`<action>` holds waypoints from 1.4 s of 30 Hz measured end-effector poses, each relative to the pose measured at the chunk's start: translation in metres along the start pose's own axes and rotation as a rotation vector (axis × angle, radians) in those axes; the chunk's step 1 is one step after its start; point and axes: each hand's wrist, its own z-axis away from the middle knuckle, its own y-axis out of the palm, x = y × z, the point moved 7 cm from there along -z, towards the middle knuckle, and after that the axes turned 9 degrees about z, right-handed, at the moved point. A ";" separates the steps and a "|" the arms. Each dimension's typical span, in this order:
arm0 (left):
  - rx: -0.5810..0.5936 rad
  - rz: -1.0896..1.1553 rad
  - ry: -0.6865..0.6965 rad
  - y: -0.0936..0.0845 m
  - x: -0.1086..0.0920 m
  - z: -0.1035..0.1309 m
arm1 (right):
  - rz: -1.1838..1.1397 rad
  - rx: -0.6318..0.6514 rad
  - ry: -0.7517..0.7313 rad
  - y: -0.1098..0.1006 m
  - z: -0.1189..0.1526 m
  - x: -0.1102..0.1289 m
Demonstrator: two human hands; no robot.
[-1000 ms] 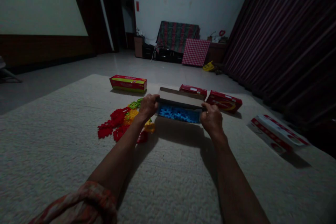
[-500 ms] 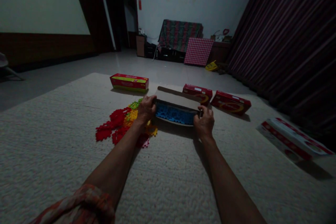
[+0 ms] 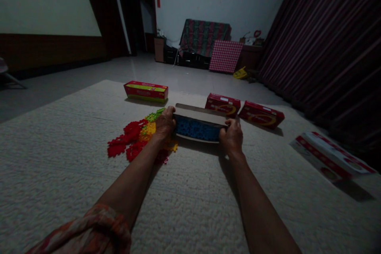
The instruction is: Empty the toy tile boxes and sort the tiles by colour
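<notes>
Between my two hands is a cardboard box (image 3: 201,114), its open side facing me. Packed inside it are blue notched plastic pieces (image 3: 196,128). My left hand (image 3: 166,123) grips the box's left end, and my right hand (image 3: 231,135) is closed on its right end. A shadow falls on the pale quilted mat (image 3: 184,198) below the box. Beside my left hand lies a loose pile of notched pieces: red pieces (image 3: 135,129), yellow pieces (image 3: 149,130) and green pieces (image 3: 155,115). My left forearm covers part of that pile.
A red and yellow-green box (image 3: 146,91) lies at the mat's far left. Two dark red boxes, a nearer-middle box (image 3: 223,103) and another box (image 3: 262,114), sit behind and right. A white and red carton (image 3: 331,156) is at far right. Curtains (image 3: 315,27) hang on the right.
The box's top flap has tipped lower toward me, so less of its upper face shows. Both hands keep their hold, and the view has shifted slightly.
</notes>
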 end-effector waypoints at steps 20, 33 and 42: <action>-0.307 0.163 -0.007 -0.029 0.013 0.005 | -0.244 -0.281 -0.044 -0.015 0.014 0.018; -0.302 0.136 0.049 -0.049 -0.009 -0.003 | -0.194 -0.330 -0.076 -0.035 0.002 0.019; -0.010 -0.002 0.011 -0.043 -0.040 -0.008 | -0.120 -0.121 -0.019 -0.058 -0.021 -0.004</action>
